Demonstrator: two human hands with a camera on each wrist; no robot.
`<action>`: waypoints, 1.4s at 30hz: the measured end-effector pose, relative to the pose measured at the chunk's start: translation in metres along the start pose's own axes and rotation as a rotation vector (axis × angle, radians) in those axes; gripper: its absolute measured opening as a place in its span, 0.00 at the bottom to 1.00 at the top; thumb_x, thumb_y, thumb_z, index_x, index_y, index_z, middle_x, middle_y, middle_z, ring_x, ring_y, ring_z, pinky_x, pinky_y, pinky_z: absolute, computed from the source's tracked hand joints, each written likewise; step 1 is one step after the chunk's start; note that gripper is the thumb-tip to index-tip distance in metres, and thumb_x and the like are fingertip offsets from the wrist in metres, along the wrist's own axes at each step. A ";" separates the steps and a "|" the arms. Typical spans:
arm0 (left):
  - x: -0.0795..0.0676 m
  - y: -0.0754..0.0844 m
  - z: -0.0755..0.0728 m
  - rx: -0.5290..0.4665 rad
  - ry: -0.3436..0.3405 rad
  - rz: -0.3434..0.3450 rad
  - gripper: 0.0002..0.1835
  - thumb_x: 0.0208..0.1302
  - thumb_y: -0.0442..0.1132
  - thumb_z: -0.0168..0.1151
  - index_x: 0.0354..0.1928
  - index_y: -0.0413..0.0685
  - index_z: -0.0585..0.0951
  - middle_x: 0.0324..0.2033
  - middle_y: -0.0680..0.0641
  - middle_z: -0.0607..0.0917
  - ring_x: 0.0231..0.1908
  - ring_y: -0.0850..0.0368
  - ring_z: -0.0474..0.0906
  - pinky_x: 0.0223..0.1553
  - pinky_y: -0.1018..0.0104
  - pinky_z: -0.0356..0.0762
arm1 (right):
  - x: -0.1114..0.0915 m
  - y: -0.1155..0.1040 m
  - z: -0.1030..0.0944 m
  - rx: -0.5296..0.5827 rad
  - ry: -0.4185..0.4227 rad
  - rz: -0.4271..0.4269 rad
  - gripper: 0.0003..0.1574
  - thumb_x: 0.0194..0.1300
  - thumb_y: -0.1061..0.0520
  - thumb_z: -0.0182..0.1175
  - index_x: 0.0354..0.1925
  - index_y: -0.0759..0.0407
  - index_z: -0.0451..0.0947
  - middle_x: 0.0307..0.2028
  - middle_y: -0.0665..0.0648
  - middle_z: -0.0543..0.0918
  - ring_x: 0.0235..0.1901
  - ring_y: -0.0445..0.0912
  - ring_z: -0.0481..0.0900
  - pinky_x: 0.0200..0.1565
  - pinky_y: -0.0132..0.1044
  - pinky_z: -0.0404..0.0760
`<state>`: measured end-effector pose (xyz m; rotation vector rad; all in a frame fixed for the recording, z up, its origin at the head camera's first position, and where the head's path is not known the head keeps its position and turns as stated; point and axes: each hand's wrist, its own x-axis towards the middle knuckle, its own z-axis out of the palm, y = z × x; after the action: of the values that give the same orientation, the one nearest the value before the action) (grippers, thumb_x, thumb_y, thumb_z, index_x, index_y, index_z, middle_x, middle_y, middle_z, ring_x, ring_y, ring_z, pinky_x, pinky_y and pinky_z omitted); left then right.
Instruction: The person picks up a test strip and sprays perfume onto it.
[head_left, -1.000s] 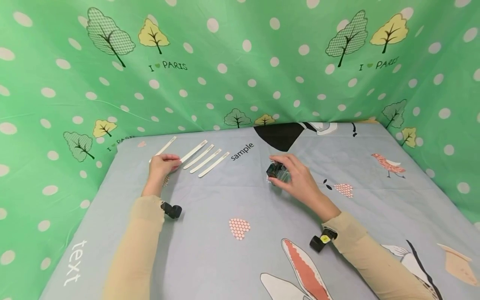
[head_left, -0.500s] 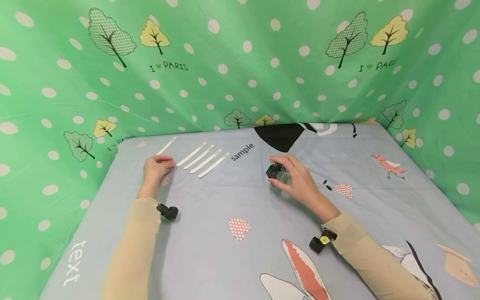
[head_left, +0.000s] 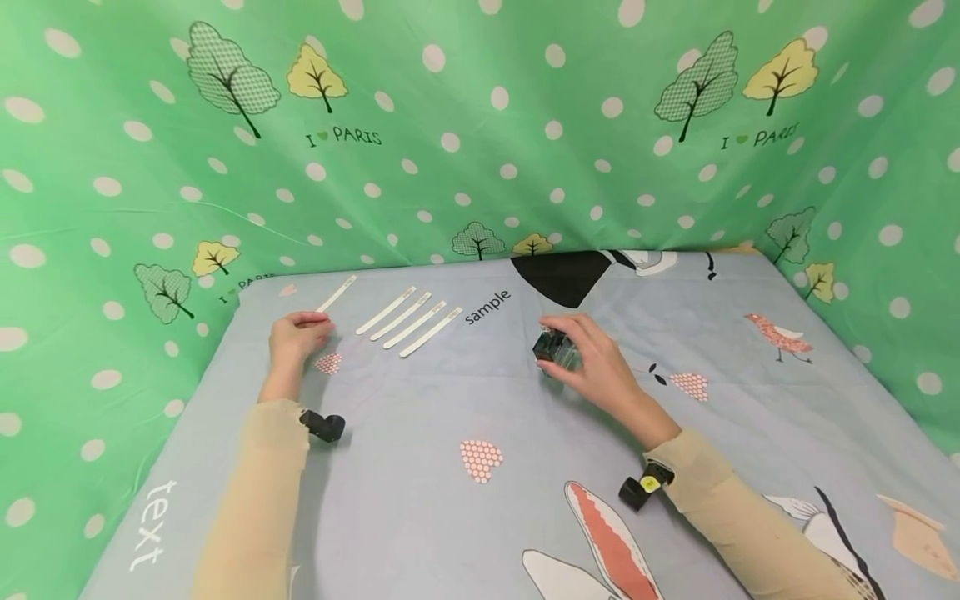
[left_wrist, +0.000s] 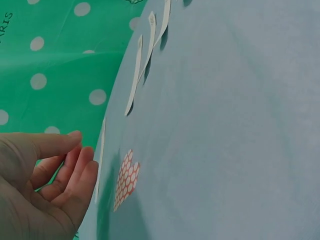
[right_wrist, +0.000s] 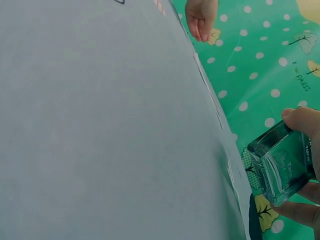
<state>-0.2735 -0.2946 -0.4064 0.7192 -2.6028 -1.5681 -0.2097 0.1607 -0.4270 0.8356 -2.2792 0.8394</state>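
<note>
My right hand (head_left: 600, 362) grips a small square glass perfume bottle (right_wrist: 282, 165) by its sides, thumb on one side and fingers on the other. In the head view the dark end of the bottle points left. My left hand (head_left: 295, 342) holds nothing. Its fingers are loosely bent, and the thumb lies close to the fingertips in the left wrist view. Just beyond the fingertips lies a single white paper strip (head_left: 337, 294), its lower end hidden behind the hand. To its right, several similar strips (head_left: 401, 318) lie slanted side by side, with small print at their far ends.
A grey-blue printed cloth (head_left: 420, 467) covers the table. Behind it and at both sides hangs a green dotted curtain (head_left: 480, 167). A black wrist camera (head_left: 324, 425) sits on the left sleeve, another camera (head_left: 641, 487) on the right one.
My left hand has let go of the leftmost strip of the row, which now lies flat beside the others, and has moved left to the single strip. The right hand and bottle have stayed put.
</note>
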 end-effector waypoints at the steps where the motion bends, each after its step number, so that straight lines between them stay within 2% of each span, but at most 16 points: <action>1: 0.001 -0.001 -0.001 0.003 0.004 0.003 0.21 0.63 0.36 0.67 0.57 0.39 0.79 0.23 0.66 0.79 0.26 0.74 0.77 0.32 0.83 0.79 | 0.000 0.000 0.000 0.001 0.001 0.000 0.41 0.50 0.55 0.78 0.62 0.53 0.74 0.49 0.58 0.80 0.48 0.51 0.81 0.44 0.45 0.86; 4: 0.002 -0.004 -0.002 0.017 0.022 0.020 0.21 0.63 0.37 0.67 0.58 0.40 0.79 0.25 0.66 0.78 0.27 0.74 0.75 0.32 0.84 0.77 | 0.000 0.000 0.000 0.002 -0.001 -0.003 0.41 0.50 0.55 0.78 0.62 0.53 0.74 0.49 0.58 0.80 0.48 0.51 0.81 0.45 0.45 0.86; 7: 0.003 -0.006 -0.003 -0.018 0.047 0.020 0.20 0.63 0.37 0.68 0.56 0.42 0.80 0.24 0.68 0.78 0.28 0.74 0.75 0.33 0.85 0.76 | -0.001 0.000 0.001 0.001 -0.004 -0.004 0.41 0.50 0.55 0.78 0.62 0.53 0.74 0.50 0.58 0.80 0.49 0.51 0.81 0.46 0.45 0.86; 15: 0.012 -0.011 -0.003 -0.117 0.180 -0.051 0.12 0.64 0.41 0.67 0.49 0.53 0.81 0.29 0.66 0.76 0.31 0.72 0.74 0.38 0.81 0.75 | -0.001 0.001 0.001 0.006 -0.007 -0.005 0.41 0.51 0.55 0.78 0.62 0.53 0.74 0.50 0.58 0.80 0.50 0.51 0.81 0.46 0.45 0.86; 20: 0.018 -0.014 -0.004 -0.162 0.256 -0.059 0.11 0.65 0.40 0.67 0.49 0.52 0.81 0.29 0.66 0.76 0.32 0.73 0.73 0.35 0.82 0.74 | -0.001 0.002 0.002 0.009 -0.007 -0.007 0.41 0.51 0.55 0.78 0.62 0.53 0.74 0.50 0.58 0.80 0.50 0.50 0.81 0.46 0.45 0.86; 23: 0.020 -0.017 -0.005 -0.175 0.290 -0.064 0.13 0.65 0.40 0.67 0.50 0.51 0.81 0.33 0.63 0.79 0.35 0.72 0.74 0.39 0.81 0.74 | -0.001 0.002 0.002 0.012 -0.010 -0.001 0.41 0.51 0.55 0.78 0.62 0.52 0.74 0.50 0.57 0.80 0.50 0.50 0.81 0.46 0.46 0.86; 27: 0.022 -0.020 -0.006 -0.182 0.298 -0.076 0.16 0.66 0.41 0.66 0.55 0.50 0.81 0.42 0.58 0.83 0.41 0.70 0.75 0.48 0.77 0.76 | -0.001 0.001 0.002 0.015 -0.013 0.007 0.41 0.51 0.55 0.78 0.62 0.52 0.74 0.51 0.57 0.81 0.51 0.50 0.81 0.47 0.46 0.86; 36: 0.031 -0.027 -0.006 -0.191 0.288 -0.096 0.21 0.67 0.41 0.65 0.61 0.50 0.80 0.48 0.56 0.83 0.42 0.71 0.75 0.57 0.74 0.78 | -0.001 0.001 0.003 0.020 -0.019 0.010 0.41 0.51 0.55 0.78 0.62 0.52 0.74 0.51 0.57 0.81 0.50 0.50 0.81 0.48 0.45 0.85; 38: 0.033 -0.028 -0.005 -0.176 0.281 -0.098 0.21 0.67 0.41 0.65 0.61 0.50 0.80 0.48 0.56 0.84 0.40 0.72 0.75 0.55 0.74 0.78 | -0.002 0.002 0.003 0.019 -0.021 0.010 0.41 0.51 0.55 0.78 0.62 0.52 0.74 0.51 0.57 0.81 0.50 0.50 0.81 0.48 0.45 0.85; 42: 0.035 -0.029 -0.004 -0.113 0.278 -0.094 0.21 0.66 0.40 0.66 0.60 0.48 0.81 0.45 0.55 0.84 0.34 0.74 0.73 0.45 0.79 0.77 | -0.001 0.002 0.004 0.019 -0.023 0.011 0.41 0.51 0.55 0.78 0.62 0.53 0.74 0.51 0.57 0.81 0.50 0.51 0.81 0.48 0.46 0.86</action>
<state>-0.2927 -0.3228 -0.4365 0.9835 -2.2952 -1.5000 -0.2115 0.1599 -0.4308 0.8460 -2.3007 0.8615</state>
